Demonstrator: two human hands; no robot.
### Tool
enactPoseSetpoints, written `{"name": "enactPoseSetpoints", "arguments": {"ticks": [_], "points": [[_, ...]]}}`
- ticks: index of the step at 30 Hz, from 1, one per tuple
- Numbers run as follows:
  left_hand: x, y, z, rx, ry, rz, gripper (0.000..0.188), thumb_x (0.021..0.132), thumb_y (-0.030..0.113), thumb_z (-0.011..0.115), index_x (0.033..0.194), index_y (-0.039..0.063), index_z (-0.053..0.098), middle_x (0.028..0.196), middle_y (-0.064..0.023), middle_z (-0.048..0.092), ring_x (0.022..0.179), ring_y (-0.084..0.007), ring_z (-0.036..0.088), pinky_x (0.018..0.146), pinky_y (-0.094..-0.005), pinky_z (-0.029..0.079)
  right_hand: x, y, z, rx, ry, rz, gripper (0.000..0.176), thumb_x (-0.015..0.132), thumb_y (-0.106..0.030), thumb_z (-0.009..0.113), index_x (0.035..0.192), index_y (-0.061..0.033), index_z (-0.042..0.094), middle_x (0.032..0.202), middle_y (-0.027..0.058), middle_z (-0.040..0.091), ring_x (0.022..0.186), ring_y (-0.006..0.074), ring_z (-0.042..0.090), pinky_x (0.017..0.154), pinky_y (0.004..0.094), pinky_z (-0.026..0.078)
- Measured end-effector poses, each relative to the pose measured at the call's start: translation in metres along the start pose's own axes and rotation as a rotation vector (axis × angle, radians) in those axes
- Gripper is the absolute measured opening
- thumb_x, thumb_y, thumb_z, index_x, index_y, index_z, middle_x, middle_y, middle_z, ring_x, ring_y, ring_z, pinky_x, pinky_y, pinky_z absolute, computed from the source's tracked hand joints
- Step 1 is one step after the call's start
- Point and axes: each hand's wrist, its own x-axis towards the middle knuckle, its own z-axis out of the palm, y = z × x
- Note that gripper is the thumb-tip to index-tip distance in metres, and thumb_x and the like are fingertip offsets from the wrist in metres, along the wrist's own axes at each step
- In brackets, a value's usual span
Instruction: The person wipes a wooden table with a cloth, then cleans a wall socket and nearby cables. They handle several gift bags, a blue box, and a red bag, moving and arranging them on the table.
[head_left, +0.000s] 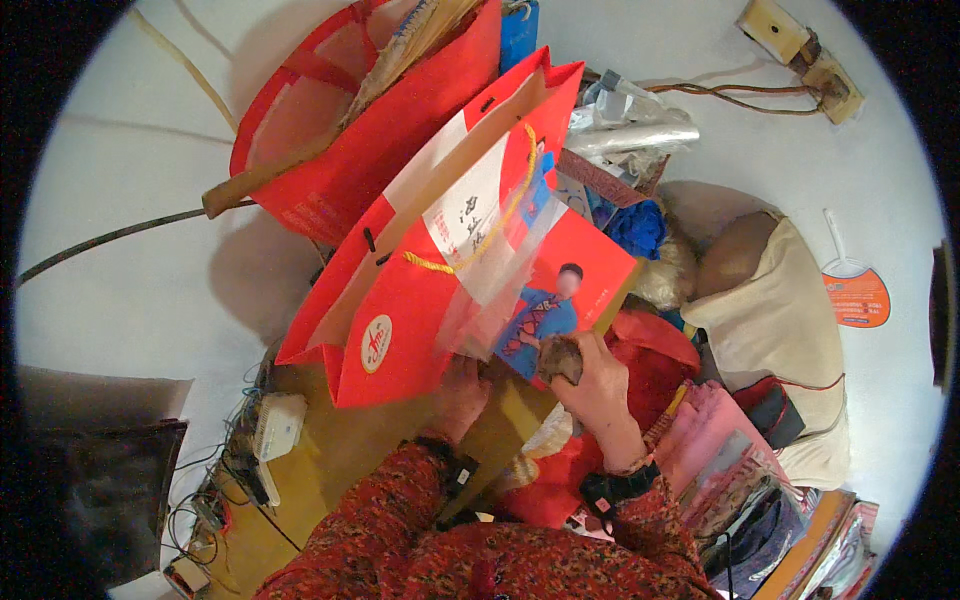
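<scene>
A large red and white paper gift bag (405, 330) with a yellow rope handle stands tilted before me, its top gaping. My left hand (461, 397) is at the bag's lower edge; its fingers are partly hidden beneath the bag, so its hold cannot be told. In my right hand (596, 382) is a small brownish-grey object (561, 358), held by the bag's lower right part, over a printed picture of a person in blue. Crumpled clear plastic (487, 311) lies across the bag's front.
Behind stands another red bag (397, 142) holding worn papers. A white router-like box (280, 426) and tangled cables lie at left. Red cloth (551, 480), folded pink textiles (720, 435) and a cream cloth bag (780, 322) are at right. A wall socket (832, 86) has wires.
</scene>
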Motion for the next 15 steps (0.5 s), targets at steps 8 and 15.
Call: {"name": "enactPoseSetpoints", "arguments": {"ticks": [8, 15], "points": [[0.0, -0.005, -0.006, 0.066, 0.132, 0.157, 0.048, 0.079, 0.02, 0.062, 0.12, -0.001, 0.049, 0.117, -0.0223, 0.052, 0.104, -0.0386, 0.055, 0.088, -0.0465, 0.048, 0.041, -0.024, 0.009, -0.019, -0.032, -0.465, 0.077, 0.07, -0.02, 0.071, 0.14, -0.0146, 0.038, 0.117, 0.0152, 0.054, 0.092, 0.0356, 0.062, 0.075, 0.044, 0.053], [0.001, -0.007, 0.007, -0.121, 0.06, 0.053, 0.054, 0.083, 0.026, 0.059, 0.127, -0.002, 0.046, 0.131, -0.0256, 0.046, 0.12, -0.0437, 0.046, 0.102, -0.0529, 0.039, 0.092, -0.045, 0.04, -0.193, -0.161, -0.426, 0.066, 0.073, -0.025, 0.07, 0.132, -0.0108, 0.044, 0.101, 0.0135, 0.056, 0.085, 0.0342, 0.061, 0.069, 0.0444, 0.051]]}}
